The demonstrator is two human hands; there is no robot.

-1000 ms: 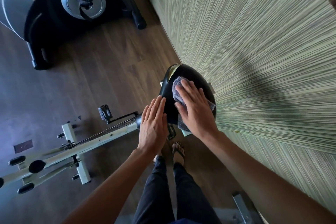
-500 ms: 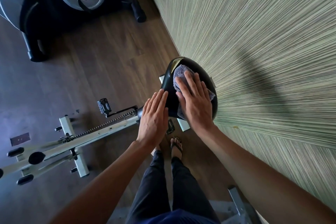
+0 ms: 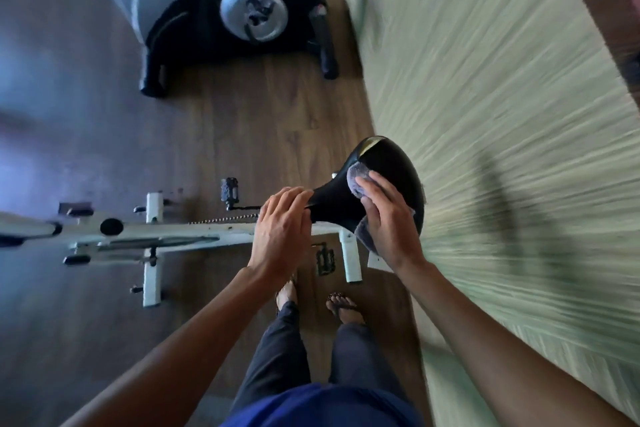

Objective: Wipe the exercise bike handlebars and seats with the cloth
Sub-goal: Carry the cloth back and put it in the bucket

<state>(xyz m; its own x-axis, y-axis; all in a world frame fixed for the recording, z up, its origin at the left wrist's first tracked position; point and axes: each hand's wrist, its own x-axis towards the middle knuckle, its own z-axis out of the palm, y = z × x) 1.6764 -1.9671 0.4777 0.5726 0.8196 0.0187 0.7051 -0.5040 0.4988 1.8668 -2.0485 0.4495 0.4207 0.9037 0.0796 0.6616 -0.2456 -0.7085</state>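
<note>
A black bike seat (image 3: 388, 163) stands in front of me on a white exercise bike frame (image 3: 194, 230). My right hand (image 3: 389, 222) lies flat over a grey cloth (image 3: 356, 175) and presses it onto the wide part of the seat. More of the cloth hangs below the seat edge under my palm. My left hand (image 3: 282, 229) rests on the narrow nose of the seat, its fingers bent over the tip. The bike's handlebars are out of view.
A second exercise bike (image 3: 242, 17), black and grey, stands on the wooden floor further ahead. A green textured wall (image 3: 502, 114) runs close along the right of the seat. My feet in sandals (image 3: 341, 303) are beside the white bike's rear foot and pedal (image 3: 325, 260).
The view has swung and blurred, so the white bike now lies level across the frame. My left hand shifted from the seat's side onto its nose. My right hand stays on the cloth.
</note>
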